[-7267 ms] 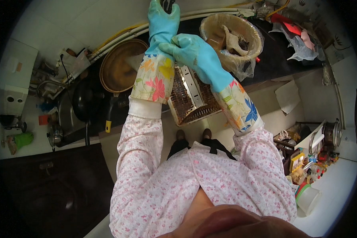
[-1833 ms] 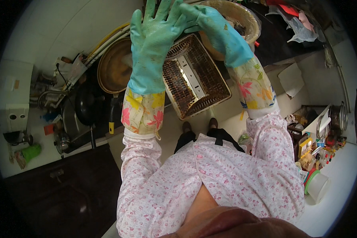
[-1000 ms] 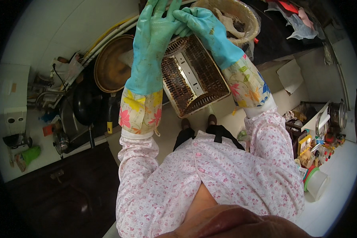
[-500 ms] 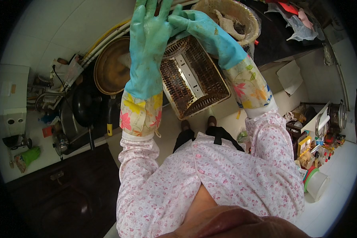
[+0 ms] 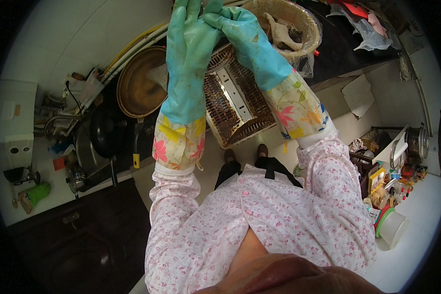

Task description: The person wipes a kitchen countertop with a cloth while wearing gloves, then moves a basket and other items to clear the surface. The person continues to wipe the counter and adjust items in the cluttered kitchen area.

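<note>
Both my hands wear long blue-green rubber gloves with flowered cuffs, stained in places. My left hand [image 5: 193, 46] is raised at the top with its fingers stretched out; the fingertips are partly cut off by the picture's edge. My right hand [image 5: 242, 32] reaches across to it, thumb and fingers closed on the fingers of the left rubber glove [image 5: 186, 93]. Below and between my hands is a rectangular slotted basket [image 5: 259, 122], brown with grime. A pale flat strip [image 5: 232, 93] with small holes lies in it.
Left of the basket sits a round brown pan [image 5: 139, 90], with a black pan [image 5: 106, 128] nearer the sink. A plastic-lined basin [image 5: 313, 41] holding a cloth [image 5: 281, 34] stands at the back right. Bottles and containers [image 5: 394, 193] crowd the right side.
My two hands have come closer together; the left has shifted slightly right, the right slightly left. My right fingers now overlap the left glove's fingers more. The basket is more covered by my right arm.
</note>
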Demonstrator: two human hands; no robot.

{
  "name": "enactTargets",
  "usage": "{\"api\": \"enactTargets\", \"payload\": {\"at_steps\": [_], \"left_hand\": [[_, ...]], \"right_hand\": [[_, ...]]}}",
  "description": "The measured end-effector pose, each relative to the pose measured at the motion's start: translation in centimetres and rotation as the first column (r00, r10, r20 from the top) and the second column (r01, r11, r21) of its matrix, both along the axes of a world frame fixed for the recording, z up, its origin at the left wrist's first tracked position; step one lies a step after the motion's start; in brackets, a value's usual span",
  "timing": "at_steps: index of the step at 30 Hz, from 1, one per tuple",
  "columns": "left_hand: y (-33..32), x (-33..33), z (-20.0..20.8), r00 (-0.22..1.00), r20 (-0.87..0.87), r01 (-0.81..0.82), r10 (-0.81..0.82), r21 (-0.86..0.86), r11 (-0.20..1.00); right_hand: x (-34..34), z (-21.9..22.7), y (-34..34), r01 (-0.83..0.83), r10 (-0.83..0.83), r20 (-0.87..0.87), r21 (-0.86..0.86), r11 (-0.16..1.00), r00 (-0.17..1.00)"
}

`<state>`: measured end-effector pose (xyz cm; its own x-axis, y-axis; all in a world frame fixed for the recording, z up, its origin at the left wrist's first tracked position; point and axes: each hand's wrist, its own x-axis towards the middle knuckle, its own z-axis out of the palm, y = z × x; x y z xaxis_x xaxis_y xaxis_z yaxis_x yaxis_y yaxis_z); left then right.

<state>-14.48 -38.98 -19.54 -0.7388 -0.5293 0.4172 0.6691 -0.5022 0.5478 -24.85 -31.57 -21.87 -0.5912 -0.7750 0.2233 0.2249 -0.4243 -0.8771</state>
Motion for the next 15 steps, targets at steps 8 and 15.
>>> {"api": "enactTargets", "payload": {"at_steps": [8, 15], "left_hand": [[-0.2, 1.0, -0.2, 0.995, -0.091, -0.022, 0.028, 0.066, 0.998], [-0.4, 1.1, 0.1, 0.982, -0.183, -0.021, 0.046, 0.138, 0.99]], "right_hand": [[3.4, 0.0, 2.4, -0.291, 0.326, -0.14, 0.222, 0.93, 0.935], [4.6, 0.4, 4.6, -0.14, 0.23, -0.33, 0.275, 0.951, 0.916]]}}
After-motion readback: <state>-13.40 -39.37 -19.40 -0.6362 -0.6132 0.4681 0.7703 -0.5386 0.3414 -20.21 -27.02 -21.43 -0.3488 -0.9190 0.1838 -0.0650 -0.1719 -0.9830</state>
